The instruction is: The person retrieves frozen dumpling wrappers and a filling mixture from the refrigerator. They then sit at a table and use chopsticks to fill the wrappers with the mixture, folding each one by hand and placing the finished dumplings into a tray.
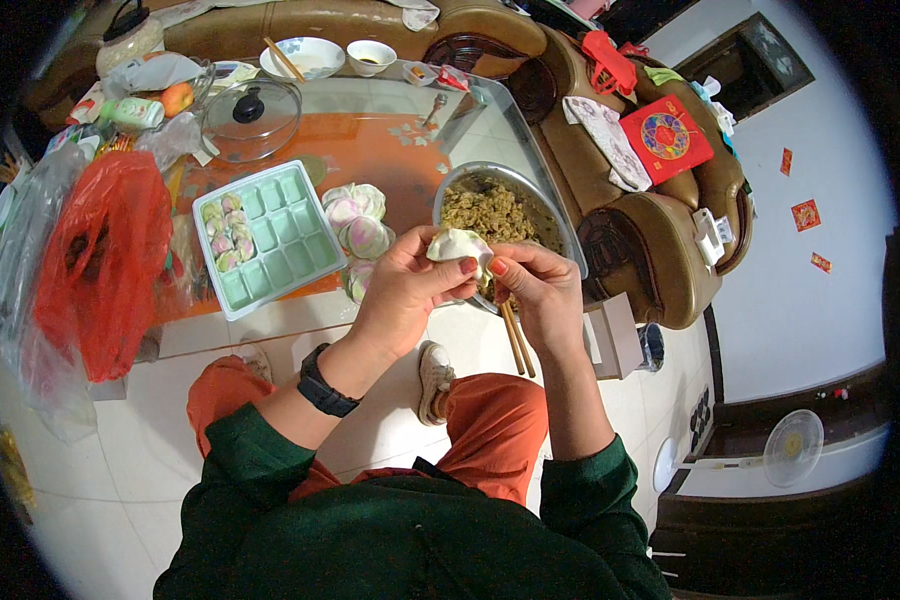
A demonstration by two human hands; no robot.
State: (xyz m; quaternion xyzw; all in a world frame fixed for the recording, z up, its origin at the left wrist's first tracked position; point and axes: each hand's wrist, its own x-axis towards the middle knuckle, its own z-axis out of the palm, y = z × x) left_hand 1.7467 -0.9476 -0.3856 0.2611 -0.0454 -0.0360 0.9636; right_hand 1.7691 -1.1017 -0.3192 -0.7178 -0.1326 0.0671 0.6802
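A folded dumpling in a pale green and pink wrapper is held between both hands. My left hand grips its left side and lower edge; the thumb and fingers of my right hand pinch its right end. Beneath and behind it is a metal bowl of chopped filling, with wooden chopsticks sticking out below. Stacks of round coloured wrappers lie left of the bowl. Farther left, a pale green compartment tray holds several finished dumplings in its left part.
At the left of the glass table hang a red plastic bag and clear bags. A glass lid, a patterned bowl and a small bowl stand at the back. A brown sofa curves around the right side.
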